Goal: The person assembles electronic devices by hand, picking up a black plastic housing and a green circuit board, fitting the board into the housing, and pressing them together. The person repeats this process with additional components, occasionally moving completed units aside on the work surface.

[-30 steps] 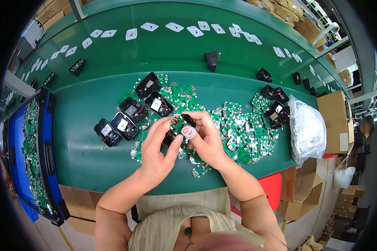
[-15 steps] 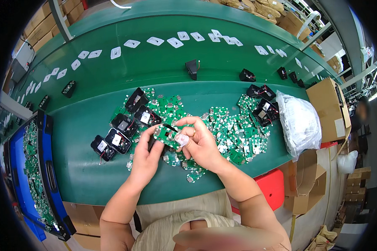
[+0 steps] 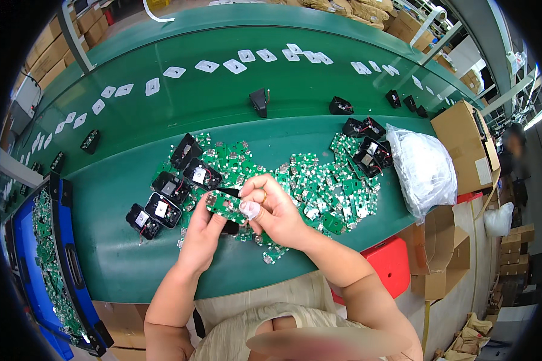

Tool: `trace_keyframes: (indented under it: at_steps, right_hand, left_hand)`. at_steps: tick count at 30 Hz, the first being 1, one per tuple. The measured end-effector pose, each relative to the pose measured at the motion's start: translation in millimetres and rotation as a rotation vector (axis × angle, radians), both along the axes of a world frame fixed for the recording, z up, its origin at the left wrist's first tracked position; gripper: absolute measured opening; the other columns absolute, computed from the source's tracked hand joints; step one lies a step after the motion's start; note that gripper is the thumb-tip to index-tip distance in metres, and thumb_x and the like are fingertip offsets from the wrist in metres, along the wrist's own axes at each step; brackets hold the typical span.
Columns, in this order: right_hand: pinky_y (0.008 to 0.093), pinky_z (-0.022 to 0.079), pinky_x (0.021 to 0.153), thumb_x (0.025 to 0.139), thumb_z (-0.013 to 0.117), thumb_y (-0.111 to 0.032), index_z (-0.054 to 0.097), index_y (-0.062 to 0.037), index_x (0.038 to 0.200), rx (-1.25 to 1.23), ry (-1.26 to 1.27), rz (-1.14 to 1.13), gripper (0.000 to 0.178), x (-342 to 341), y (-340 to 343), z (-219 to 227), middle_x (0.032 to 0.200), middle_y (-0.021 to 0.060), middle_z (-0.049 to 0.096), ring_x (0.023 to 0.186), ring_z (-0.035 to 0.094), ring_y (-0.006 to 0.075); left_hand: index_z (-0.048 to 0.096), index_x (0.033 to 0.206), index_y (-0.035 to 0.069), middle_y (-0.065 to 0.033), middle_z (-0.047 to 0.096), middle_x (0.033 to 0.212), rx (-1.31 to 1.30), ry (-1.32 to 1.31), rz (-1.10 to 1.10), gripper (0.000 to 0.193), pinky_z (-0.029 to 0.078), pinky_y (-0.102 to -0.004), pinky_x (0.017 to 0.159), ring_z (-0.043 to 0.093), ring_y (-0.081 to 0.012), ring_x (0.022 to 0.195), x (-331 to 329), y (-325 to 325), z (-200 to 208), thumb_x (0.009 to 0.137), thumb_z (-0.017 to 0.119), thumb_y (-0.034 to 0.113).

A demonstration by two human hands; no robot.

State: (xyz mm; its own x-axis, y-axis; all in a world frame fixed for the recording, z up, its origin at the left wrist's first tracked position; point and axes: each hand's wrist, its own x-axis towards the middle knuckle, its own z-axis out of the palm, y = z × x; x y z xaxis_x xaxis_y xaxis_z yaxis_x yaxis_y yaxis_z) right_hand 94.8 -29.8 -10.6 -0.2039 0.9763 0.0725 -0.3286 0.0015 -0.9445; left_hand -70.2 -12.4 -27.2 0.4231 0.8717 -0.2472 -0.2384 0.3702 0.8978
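Note:
A green circuit board (image 3: 223, 204) is held up over the bench between my two hands. My left hand (image 3: 200, 239) grips its left end with thumb and fingers. On the board's right end, my right hand (image 3: 278, 218) is closed, with a whitish finger cot (image 3: 250, 209) on the thumb. A black part shows behind and below the board; its shape is mostly hidden. Loose circuit boards (image 3: 337, 195) lie heaped under and beside my hands. Left of them sit several open black housings with wires, the nearest a black housing (image 3: 202, 174).
More black housings (image 3: 373, 157) stand at the right, next to a clear plastic bag (image 3: 421, 168) and a cardboard box (image 3: 464, 144). A blue crate (image 3: 33, 240) of boards is at the left. White plates (image 3: 235, 66) line the green belt (image 3: 193, 93) beyond the bench.
The whole view has shifted slightly, so the bench things appear farther left. My hands have turned the board a little, and its face now shows more fully. Both hands keep hold of it.

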Motion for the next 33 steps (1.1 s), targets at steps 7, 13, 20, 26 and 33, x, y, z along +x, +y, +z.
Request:
trace_keyframes:
  at_steps: [7, 13, 20, 26, 33]
  right_hand:
    - [0.0194, 0.036, 0.046, 0.091, 0.048, -0.011, 0.038, -0.0068, 0.103, -0.028, 0.000, 0.042, 0.016, -5.8, -2.9, -1.4, 0.070, 0.0012, 0.050, 0.049, 0.041, 0.0054]
    - [0.0232, 0.038, 0.045, 0.087, 0.055, -0.012, 0.044, -0.0072, 0.103, 0.140, -0.049, -0.005, 0.020, -12.7, -4.7, -11.2, 0.070, 0.0033, 0.055, 0.046, 0.044, 0.0097]
    - [0.0286, 0.041, 0.050, 0.065, 0.068, -0.010, 0.063, -0.0116, 0.095, 0.891, -1.061, -0.357, 0.031, -0.3, -1.8, 11.2, 0.072, 0.0006, 0.053, 0.060, 0.050, 0.0182]
    - [0.0296, 0.042, 0.058, 0.063, 0.060, 0.006, 0.064, -0.0062, 0.097, 0.896, -0.746, -0.149, 0.037, 3.9, 2.8, 1.0, 0.080, 0.0059, 0.053, 0.069, 0.051, 0.0203]
    - [0.0288, 0.042, 0.052, 0.065, 0.061, 0.002, 0.065, -0.0110, 0.090, 0.865, -0.787, -0.068, 0.028, 10.0, 3.9, 5.1, 0.077, 0.0024, 0.050, 0.067, 0.050, 0.0187]
  left_hand:
    - [0.045, 0.116, 0.007, -0.0049, 0.056, 0.100, -0.267, -0.306, -0.045, 0.029, 0.049, -0.0333, 0.075, 0.057, -0.0153, 0.088, -5.8, 8.3, 9.2, 0.089, 0.052, 0.015]
    - [0.045, 0.118, 0.008, -0.0046, 0.057, 0.098, -0.200, -0.225, 0.052, 0.031, 0.050, -0.0315, 0.075, 0.058, -0.0153, 0.087, -4.7, 8.9, 0.9, 0.087, 0.049, 0.006]
    - [0.041, 0.120, 0.008, -0.0049, 0.056, 0.100, -0.156, -0.160, 0.107, 0.033, 0.050, -0.0297, 0.074, 0.058, -0.0149, 0.088, -3.9, 6.0, 7.2, 0.087, 0.047, 0.005]
    - [0.040, 0.122, 0.008, -0.0052, 0.056, 0.102, -0.237, -0.149, 0.024, 0.034, 0.049, -0.0282, 0.076, 0.057, -0.0144, 0.092, 0.2, -1.9, 17.7, 0.088, 0.046, 0.004]
    - [0.042, 0.119, 0.008, -0.0025, 0.054, 0.104, -0.203, -0.148, -0.019, 0.030, 0.048, -0.0275, 0.077, 0.055, -0.0118, 0.094, -0.2, -2.5, 16.5, 0.089, 0.048, 0.006]
